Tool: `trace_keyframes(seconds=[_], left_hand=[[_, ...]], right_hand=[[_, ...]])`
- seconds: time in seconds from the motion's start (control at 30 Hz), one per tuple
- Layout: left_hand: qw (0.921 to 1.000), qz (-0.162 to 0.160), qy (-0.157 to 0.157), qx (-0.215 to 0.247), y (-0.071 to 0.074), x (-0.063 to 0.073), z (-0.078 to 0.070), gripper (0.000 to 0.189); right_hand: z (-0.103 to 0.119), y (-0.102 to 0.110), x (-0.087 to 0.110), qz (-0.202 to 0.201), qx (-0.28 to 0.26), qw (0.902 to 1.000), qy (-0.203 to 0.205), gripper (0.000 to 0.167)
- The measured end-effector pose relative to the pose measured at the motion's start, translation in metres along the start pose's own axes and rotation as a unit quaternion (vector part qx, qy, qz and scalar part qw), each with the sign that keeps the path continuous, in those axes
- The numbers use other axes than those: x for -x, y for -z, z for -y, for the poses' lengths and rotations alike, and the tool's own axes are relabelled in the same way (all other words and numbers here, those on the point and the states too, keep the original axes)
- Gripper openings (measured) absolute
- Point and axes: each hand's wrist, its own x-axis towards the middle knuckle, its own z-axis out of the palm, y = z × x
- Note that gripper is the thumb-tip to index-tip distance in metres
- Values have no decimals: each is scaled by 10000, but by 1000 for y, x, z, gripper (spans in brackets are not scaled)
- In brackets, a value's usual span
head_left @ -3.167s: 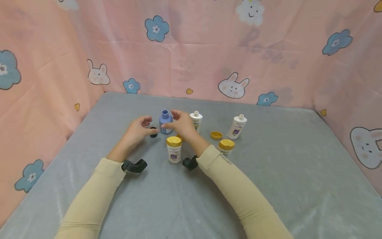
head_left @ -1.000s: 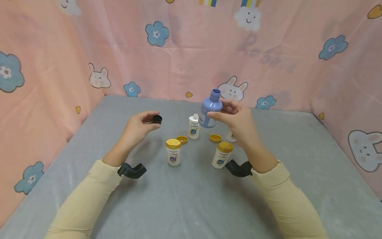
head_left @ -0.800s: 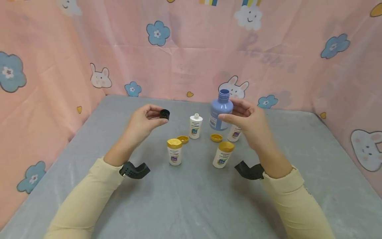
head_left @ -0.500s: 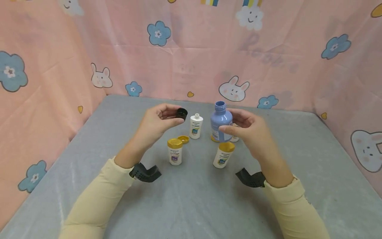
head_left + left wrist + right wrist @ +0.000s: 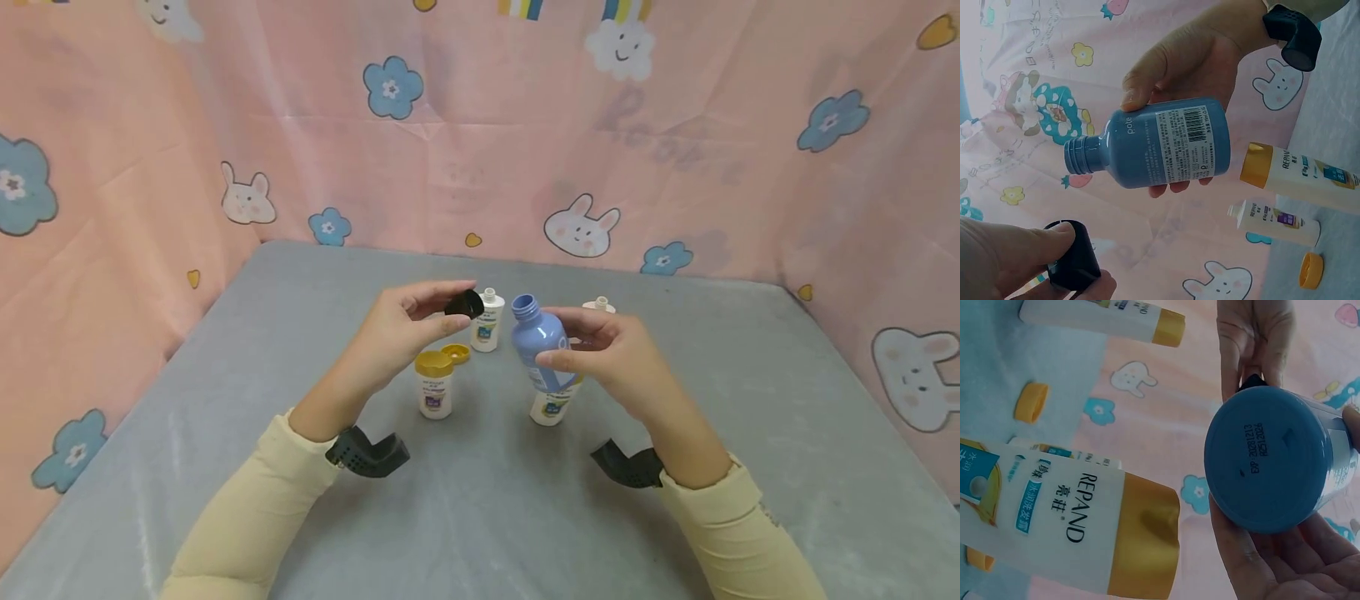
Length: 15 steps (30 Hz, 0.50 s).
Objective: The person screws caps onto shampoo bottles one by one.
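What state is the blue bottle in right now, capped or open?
Open. The blue bottle shows a bare threaded neck, and the black cap is held apart from it. I cannot tell how full the bottle is.

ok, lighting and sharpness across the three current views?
Head: brightest, with soft shadows on the table. Left wrist: dim, but the barcode on the blue bottle stands out clearly. Right wrist: also dim, with a bluish cast on the table; the date print on the bottle's base is legible.

The blue bottle (image 5: 538, 343) has tilted, closer to the black cap (image 5: 470, 305).
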Motion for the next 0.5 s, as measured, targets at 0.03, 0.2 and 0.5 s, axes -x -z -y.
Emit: trace_keyframes(seconds=[0.03, 0.2, 0.5], left_hand=[[10000, 5, 25, 21, 0, 1, 1, 44], [9995, -26, 239, 205, 1, 1, 3, 39], [9994, 97, 275, 188, 2, 2, 2, 36]], right_hand=[[-1, -1, 0, 44, 29, 10000, -10, 53], [-4, -5, 0, 176, 135, 9997, 80, 51], [-4, -10, 2, 225, 202, 9994, 164, 50]])
